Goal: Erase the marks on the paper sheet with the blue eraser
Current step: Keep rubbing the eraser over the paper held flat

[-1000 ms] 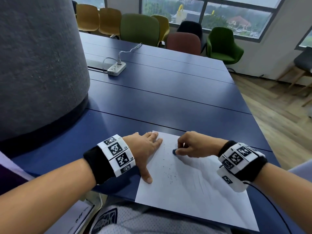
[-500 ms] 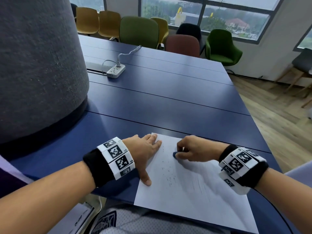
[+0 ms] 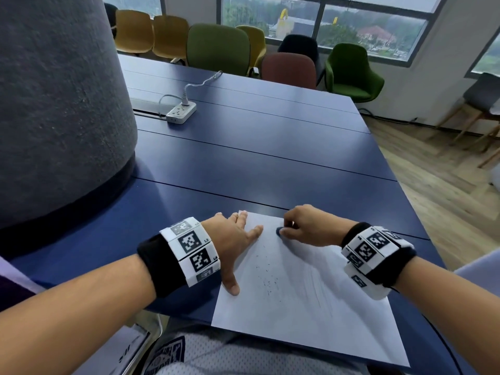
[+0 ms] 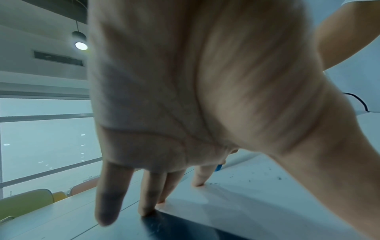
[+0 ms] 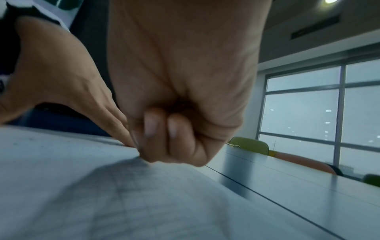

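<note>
Now our right hand (image 3: 305, 226) pinches the blue eraser (image 3: 279, 230) at the paper sheet (image 3: 311, 307)'s far edge; remaining marks (image 3: 319, 288) lie nearer us, left hand (image 3: 232, 239) flat.

A white power strip (image 3: 180, 112) lies on the blue table (image 3: 257, 158), with coloured chairs (image 3: 217, 48) beyond it.

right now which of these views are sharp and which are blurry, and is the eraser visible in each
Head view: sharp, wide-angle bend at the edges, blue eraser peeks from the right hand. Left wrist view: left hand fills it, soft and close, only a blue sliver shows. Right wrist view: blurred paper sheet, eraser hidden behind curled fingers.
</note>
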A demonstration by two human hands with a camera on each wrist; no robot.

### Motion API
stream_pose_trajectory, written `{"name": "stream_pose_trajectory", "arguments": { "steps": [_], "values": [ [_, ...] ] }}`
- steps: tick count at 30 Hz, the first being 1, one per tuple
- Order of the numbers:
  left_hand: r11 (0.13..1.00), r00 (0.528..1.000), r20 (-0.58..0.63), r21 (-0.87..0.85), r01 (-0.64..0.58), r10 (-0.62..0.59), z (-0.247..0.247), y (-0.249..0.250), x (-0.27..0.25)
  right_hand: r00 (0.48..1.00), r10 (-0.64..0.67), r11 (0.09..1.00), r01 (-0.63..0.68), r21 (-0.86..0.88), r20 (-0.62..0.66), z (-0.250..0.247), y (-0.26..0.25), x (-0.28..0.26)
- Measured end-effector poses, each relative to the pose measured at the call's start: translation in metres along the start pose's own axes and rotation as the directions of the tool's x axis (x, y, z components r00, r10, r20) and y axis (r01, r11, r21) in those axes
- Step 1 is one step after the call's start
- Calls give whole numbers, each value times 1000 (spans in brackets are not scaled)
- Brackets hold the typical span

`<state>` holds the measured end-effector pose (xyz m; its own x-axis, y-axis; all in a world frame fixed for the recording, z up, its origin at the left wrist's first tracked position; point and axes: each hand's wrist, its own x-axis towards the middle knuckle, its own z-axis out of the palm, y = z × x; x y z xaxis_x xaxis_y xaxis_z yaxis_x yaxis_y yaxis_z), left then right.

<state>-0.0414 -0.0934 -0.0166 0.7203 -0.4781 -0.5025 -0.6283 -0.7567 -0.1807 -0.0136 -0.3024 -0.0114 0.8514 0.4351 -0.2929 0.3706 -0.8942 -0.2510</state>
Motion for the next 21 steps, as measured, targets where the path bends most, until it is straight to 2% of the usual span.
{"name": "stream_pose_trajectory", "arguments": {
  "steps": [2, 5, 6, 10, 15, 19, 21],
  "values": [
    [1000, 1000, 1, 4, 2, -2, -1, 0, -1, 999, -40, 999, 40, 11, 14, 3, 1, -2],
    [1000, 1000, 16, 5, 7, -8, -3, 1, -1, 974, -113, 992, 101, 70, 195, 2, -7, -13],
    [1000, 1000, 17, 5, 7, -7, -3, 1, -1, 973, -109, 993, 98, 66, 201, 2, -9, -13],
    [1000, 1000, 9, -11, 1, -1, -3, 1, -1, 998, -57, 998, 57, 8, 4, 1, -3, -5],
    [1000, 1000, 11, -5, 9, -9, -3, 3, -1, 968, -187, 982, 185, 25, 169, 4, -15, -18],
    [999, 1000, 16, -50, 6, -6, -2, 3, -2, 985, -171, 984, 171, 58, -2, 3, -10, -8],
    [999, 1000, 20, -50, 7, -6, -4, 4, -2, 983, -181, 979, 176, 104, 41, 6, -8, -10]
  ]
}}
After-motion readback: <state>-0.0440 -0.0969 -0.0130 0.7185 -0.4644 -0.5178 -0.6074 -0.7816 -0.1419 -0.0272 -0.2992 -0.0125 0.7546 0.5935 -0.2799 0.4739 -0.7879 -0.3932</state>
